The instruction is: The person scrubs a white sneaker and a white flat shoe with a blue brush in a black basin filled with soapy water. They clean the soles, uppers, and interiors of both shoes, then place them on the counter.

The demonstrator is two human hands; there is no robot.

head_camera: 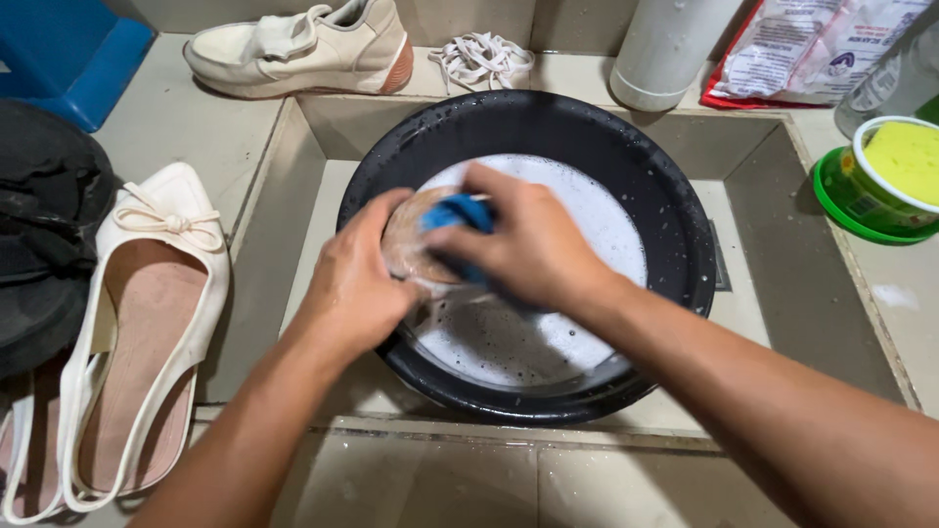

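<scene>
A black round basin [675,205] of soapy water sits in a tiled sink. Over it, my left hand [357,279] grips a wet tan shoe insole [409,235] by its near edge. My right hand [523,244] presses a blue brush [452,212] onto the insole; most of the brush is hidden under my fingers. White foam [597,210] covers the water behind my hands.
A cream slingback shoe with a bow [147,323] lies on the left counter beside a black cloth [44,225]. A cream sneaker [298,49] and loose white laces [481,57] rest behind the sink. A green tub with yellow paste [885,176], a white bottle [665,49] and a packet [812,49] stand at right.
</scene>
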